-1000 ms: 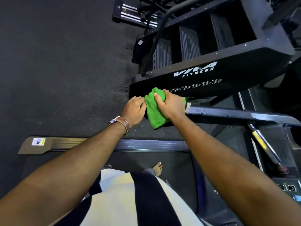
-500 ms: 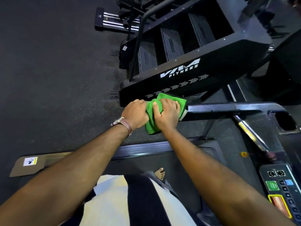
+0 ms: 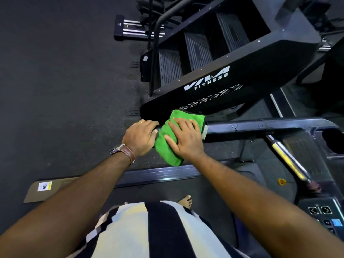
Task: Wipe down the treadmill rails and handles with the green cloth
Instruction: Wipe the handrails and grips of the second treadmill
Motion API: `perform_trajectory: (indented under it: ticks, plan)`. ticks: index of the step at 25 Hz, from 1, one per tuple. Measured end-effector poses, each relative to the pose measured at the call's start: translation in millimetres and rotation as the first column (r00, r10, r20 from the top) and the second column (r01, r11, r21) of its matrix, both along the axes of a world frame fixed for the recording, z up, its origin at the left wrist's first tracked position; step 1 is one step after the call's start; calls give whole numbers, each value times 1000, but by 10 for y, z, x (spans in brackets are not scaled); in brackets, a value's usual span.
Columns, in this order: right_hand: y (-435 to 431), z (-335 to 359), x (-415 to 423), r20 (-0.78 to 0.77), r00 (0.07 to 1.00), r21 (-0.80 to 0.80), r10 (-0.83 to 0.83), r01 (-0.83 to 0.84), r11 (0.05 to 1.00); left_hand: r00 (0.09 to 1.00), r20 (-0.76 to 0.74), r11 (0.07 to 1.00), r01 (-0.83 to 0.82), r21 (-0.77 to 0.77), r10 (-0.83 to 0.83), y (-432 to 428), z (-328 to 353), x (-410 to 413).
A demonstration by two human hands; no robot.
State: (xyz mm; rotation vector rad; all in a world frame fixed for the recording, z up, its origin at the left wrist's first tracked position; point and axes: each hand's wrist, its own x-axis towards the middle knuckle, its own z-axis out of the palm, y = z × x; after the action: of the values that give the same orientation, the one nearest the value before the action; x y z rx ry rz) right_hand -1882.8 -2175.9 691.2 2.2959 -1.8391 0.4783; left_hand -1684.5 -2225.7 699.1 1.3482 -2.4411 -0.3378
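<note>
1. Head view: green cloth [image 3: 167,149] draped over the near end of the treadmill handrail [image 3: 260,125], its lower part hanging below.
2. On the cloth lies the right hand [image 3: 186,139], its fingers [image 3: 183,123] spread and nearly straight, pressing it to the rail.
3. Just beside it, the left hand [image 3: 141,136] with fingers curled round the rail's end; a brown-strapped watch [image 3: 126,152] on the wrist.
4. Black stair machine [image 3: 242,75] stands beyond.

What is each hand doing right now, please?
Left hand: fingers curled over the end of the handrail, holding it.
Right hand: open, fingers pressing the green cloth flat on the handrail.
</note>
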Motion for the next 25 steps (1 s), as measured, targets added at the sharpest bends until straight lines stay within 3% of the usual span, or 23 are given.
perform_trajectory:
  ticks: [2, 4, 6, 8, 9, 12, 14, 15, 18, 19, 23, 25]
  plan:
    - [57, 12, -305, -86, 992, 30, 93, -91, 995, 999, 32, 1000, -13, -8, 13, 20, 13, -3]
    - [-106, 168, -254, -100, 991, 195, -92, 110, 975, 993, 85, 996, -89, 30, 86, -14, 48, -89]
    - [-509, 354, -59, -72, 965, 494, -253, 255, 831, 965, 135, 957, -245, 156, 225, -81, 89, -240]
    - [-848, 483, 27, -58, 978, 731, -201, 178, 659, 926, 188, 911, -362, 195, 327, -92, 109, -359]
    - [-909, 521, 16, -26, 992, 771, -127, 101, 629, 921, 192, 913, -371, 170, 338, -82, 104, -382]
    - [-728, 526, -261, 6, 995, 715, 99, -73, 695, 943, 207, 961, -273, 41, 259, -5, 66, -337]
    - [-692, 496, -467, -13, 997, 729, 75, -42, 683, 939, 253, 972, -232, -26, 231, -5, 62, -315]
    - [-821, 470, -544, 8, 998, 786, 54, -40, 617, 935, 272, 974, -225, -36, 226, -19, 58, -321]
    - [-1192, 534, -525, 167, 983, 955, -73, -143, 258, 925, 313, 977, -207, -55, 214, -32, 44, -350]
    - [-1278, 508, -459, 173, 981, 970, -87, -154, 186, 921, 325, 976, -211, -52, 216, -30, 39, -355]
    - [-1365, 74, -241, 251, 968, 960, 24, -252, 125, 910, 325, 965, -262, -26, 256, -52, 61, -373]
    - [-1332, 124, -233, 287, 954, 927, 82, -299, 228, 915, 306, 963, -269, -25, 264, -62, 67, -374]
